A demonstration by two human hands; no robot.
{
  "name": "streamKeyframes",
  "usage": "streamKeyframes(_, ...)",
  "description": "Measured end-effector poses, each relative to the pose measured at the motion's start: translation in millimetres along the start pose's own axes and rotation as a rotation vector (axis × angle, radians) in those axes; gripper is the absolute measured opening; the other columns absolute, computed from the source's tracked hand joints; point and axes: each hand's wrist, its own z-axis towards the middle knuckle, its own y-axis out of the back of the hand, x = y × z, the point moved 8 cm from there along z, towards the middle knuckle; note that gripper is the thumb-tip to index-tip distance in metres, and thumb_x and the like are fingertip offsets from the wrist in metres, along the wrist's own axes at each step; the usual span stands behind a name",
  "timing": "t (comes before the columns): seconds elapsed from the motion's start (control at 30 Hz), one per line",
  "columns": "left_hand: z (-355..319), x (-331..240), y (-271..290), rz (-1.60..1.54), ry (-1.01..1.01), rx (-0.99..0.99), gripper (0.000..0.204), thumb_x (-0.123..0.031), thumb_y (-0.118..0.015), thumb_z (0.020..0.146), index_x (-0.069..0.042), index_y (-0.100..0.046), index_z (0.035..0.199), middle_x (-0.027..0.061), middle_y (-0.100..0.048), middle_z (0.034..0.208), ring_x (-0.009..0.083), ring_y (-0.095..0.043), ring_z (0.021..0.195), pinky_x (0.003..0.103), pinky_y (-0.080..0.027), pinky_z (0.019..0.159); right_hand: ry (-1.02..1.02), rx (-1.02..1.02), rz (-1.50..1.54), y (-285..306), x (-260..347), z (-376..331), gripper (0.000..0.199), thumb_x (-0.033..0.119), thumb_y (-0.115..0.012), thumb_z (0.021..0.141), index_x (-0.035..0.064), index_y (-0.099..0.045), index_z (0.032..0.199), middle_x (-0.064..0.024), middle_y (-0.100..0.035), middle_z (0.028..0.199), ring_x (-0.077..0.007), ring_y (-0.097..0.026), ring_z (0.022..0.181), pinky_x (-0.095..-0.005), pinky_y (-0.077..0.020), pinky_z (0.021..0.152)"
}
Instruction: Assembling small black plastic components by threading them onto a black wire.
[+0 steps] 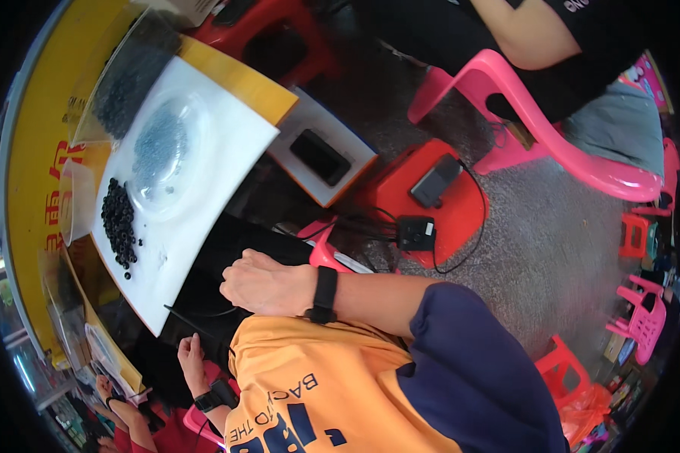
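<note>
My right hand point(268, 285), with a black band on its wrist, curls in front of my orange shirt. Its back faces up, and the fingers are tucked under and mostly hidden. Lower left, my left hand point(193, 362) also wears a dark band; its fingers are drawn together. A thin dark rod point(181, 318) lies close to those fingertips, partly lost against dark cloth. Beyond both hands is a tilted white board point(219, 124). On it rest a heap of small black rings point(117, 219) and a clear round dish point(187, 162) with many small grey-blue pieces.
A clear bin point(125, 90) of dark pieces stands at the board's far left. Right of it, a black phone point(321, 157) lies in an open box. A red stool point(461, 215) bears devices and cables. Someone sits on a pink chair point(499, 68); another person's hands point(121, 408) show lower left.
</note>
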Motion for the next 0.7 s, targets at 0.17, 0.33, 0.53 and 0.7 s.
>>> streamKeyframes(0.17, 1, 24, 1, 0.056, -0.055, 0.051, 0.022, -0.022, -0.070, 0.098, -0.011, -0.055, 0.085, -0.0077, -0.044, 0.069, 0.0022, -0.037, 0.058, 0.021, -0.029, 0.052, -0.075, 0.162, -0.068, -5, 0, -3, 0.013, 0.011, -0.062, 0.078, 0.0018, -0.069, 0.071, -0.0150, -0.069, 0.075, -0.0288, -0.069, 0.077, -0.0409, -0.0494, 0.077)
streamKeyframes(0.33, 0, 23, 3, 0.104, -0.031, 0.063, 0.021, -0.021, -0.072, 0.096, -0.011, -0.054, 0.090, -0.0066, -0.044, 0.071, 0.0023, -0.035, 0.054, 0.021, -0.027, 0.046, -0.122, 0.214, -0.188, -32, 1, 0, 0.016, 0.012, -0.063, 0.080, 0.0053, -0.077, 0.083, -0.0132, -0.074, 0.084, -0.0281, -0.073, 0.083, -0.0402, -0.0539, 0.073)
streamKeyframes(0.53, -25, -20, -9, 0.570, 0.036, 0.095, 0.031, -0.031, -0.070, 0.096, -0.004, -0.057, 0.102, -0.0029, -0.051, 0.071, 0.0099, -0.053, 0.061, 0.023, -0.041, 0.051, -0.081, 0.255, -0.183, -29, 19, 2, 0.014, 0.014, -0.068, 0.077, 0.0060, -0.079, 0.082, -0.0092, -0.074, 0.080, -0.0251, -0.073, 0.082, -0.0397, -0.0541, 0.068)
streamKeyframes(0.7, -53, -102, -30, 0.852, 0.189, 0.218, 0.037, -0.033, -0.062, 0.099, 0.002, -0.066, 0.109, 0.0109, -0.075, 0.087, 0.0166, -0.070, 0.075, 0.027, -0.047, 0.058, -0.097, 0.055, -0.277, -7, 6, 5, 0.011, 0.012, -0.071, 0.073, 0.0079, -0.079, 0.079, -0.0048, -0.073, 0.073, -0.0239, -0.071, 0.073, -0.0360, -0.0485, 0.056)
